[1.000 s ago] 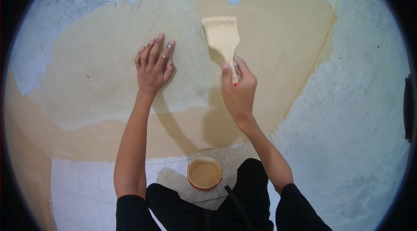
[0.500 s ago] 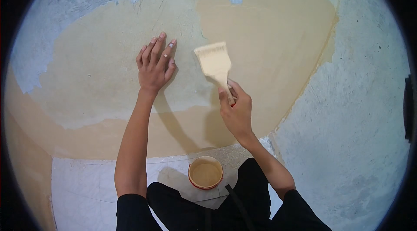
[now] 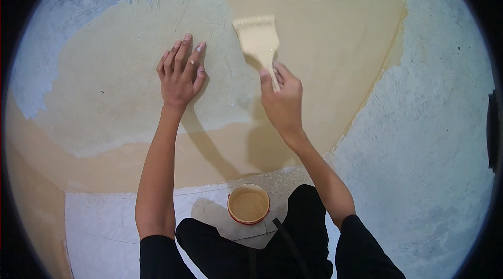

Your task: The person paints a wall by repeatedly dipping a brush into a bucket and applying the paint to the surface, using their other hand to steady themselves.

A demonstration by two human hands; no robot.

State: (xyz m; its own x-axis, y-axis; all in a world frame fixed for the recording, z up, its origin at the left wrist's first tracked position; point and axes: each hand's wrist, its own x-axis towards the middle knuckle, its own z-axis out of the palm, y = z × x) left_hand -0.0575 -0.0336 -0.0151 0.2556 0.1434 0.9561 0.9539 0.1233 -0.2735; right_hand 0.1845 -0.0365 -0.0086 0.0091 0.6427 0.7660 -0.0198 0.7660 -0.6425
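My right hand (image 3: 283, 95) grips the handle of a wide paintbrush (image 3: 259, 40), its bristles pointing up against the wall. The brush is coated in cream-beige paint and lies at the left border of a darker beige painted area (image 3: 335, 53). My left hand (image 3: 180, 75) rests on the paler wall surface (image 3: 115, 64) to the left of the brush, fingers spread and holding nothing. Small whitish spots show on its fingers. Below both hands, a round tub (image 3: 249, 204) of beige paint stands on the floor between my legs.
Bare grey-blue plaster (image 3: 419, 137) covers the right side, with more at the upper left. A light tiled floor (image 3: 99, 226) runs along the wall's bottom edge. A dark object (image 3: 492, 132) shows at the far right edge.
My right hand and the brush have moved up along the wall. My left hand stays on the wall, appearing slightly farther left and higher in view.
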